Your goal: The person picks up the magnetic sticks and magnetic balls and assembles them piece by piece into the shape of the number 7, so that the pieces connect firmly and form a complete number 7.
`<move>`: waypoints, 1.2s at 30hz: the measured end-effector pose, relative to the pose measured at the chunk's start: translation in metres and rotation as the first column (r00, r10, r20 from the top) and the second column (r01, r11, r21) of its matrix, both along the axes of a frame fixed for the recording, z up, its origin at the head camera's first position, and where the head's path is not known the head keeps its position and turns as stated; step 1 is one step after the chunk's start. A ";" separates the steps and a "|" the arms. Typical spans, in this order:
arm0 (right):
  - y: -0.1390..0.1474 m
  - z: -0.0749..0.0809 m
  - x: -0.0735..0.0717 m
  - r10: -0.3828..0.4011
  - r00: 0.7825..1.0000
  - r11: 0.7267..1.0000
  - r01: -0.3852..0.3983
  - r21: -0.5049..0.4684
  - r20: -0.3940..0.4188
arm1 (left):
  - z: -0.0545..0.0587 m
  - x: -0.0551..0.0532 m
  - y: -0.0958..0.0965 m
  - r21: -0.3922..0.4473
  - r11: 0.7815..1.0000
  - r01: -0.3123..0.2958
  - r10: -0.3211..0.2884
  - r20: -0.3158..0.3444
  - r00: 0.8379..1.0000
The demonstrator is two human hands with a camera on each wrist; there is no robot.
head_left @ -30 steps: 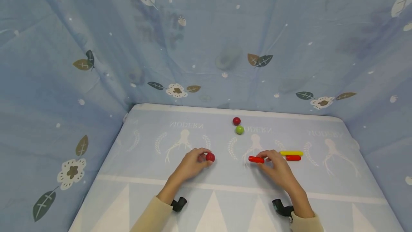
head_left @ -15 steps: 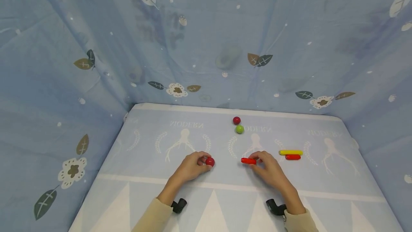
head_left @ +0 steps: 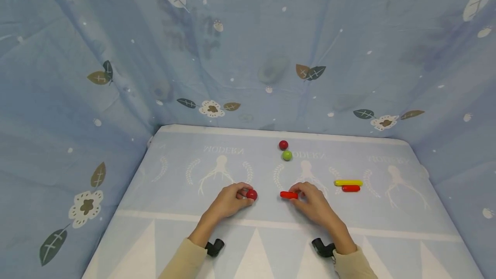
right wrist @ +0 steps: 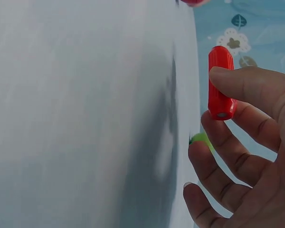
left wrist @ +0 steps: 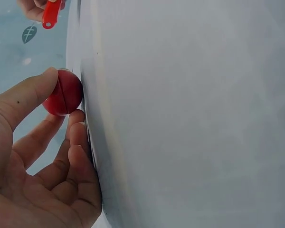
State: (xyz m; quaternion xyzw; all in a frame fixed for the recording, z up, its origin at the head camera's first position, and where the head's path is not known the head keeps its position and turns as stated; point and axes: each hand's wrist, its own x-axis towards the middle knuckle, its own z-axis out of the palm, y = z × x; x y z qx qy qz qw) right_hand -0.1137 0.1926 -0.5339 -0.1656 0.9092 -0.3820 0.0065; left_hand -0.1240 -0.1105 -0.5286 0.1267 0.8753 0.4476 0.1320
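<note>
My left hand (head_left: pixel 226 201) pinches a red ball (left wrist: pixel 62 97) between thumb and fingers, low over the tabletop. A thin seam runs round the ball. Across from it, my right hand (head_left: pixel 314 205) pinches a short red rod (right wrist: pixel 220 97) with ribbed sides and a small grey disc in its end. The rod points left toward the ball, with a gap of tabletop between them in the head view. Its other fingers curl loosely below the rod in the right wrist view.
Farther back lie a second red ball (head_left: pixel 283 144) and a green ball (head_left: pixel 287 155), side by side. On the right, a long yellow rod (head_left: pixel 348 182) lies along a shorter red rod (head_left: pixel 351 188). Blue printed cloth (head_left: pixel 248 46) walls the table (head_left: pixel 186 223) behind and at the sides.
My right hand has carried the red rod leftward, away from the yellow and red rods and nearer the held ball. My left hand has shifted slightly toward me with its ball.
</note>
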 end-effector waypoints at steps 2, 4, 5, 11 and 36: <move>-0.005 0.000 -0.001 0.008 1.000 1.000 -0.008 0.008 0.011 | 0.000 0.000 0.000 0.000 1.000 0.000 0.000 0.001 1.000; -0.010 -0.001 -0.001 0.014 1.000 1.000 -0.014 0.019 0.017 | -0.001 0.000 0.000 -0.001 1.000 -0.001 0.001 0.004 1.000; -0.013 -0.001 -0.002 0.014 1.000 1.000 -0.014 0.024 0.021 | -0.001 0.000 0.000 -0.002 1.000 -0.003 0.003 0.006 1.000; -0.028 -0.003 -0.004 0.024 0.998 0.999 -0.026 0.033 0.056 | 0.000 0.000 0.000 -0.001 1.000 0.005 -0.005 0.003 1.000; -0.060 -0.002 -0.012 0.105 0.992 0.989 -0.111 0.100 0.068 | 0.002 0.000 0.001 0.019 1.000 0.018 -0.018 0.011 1.000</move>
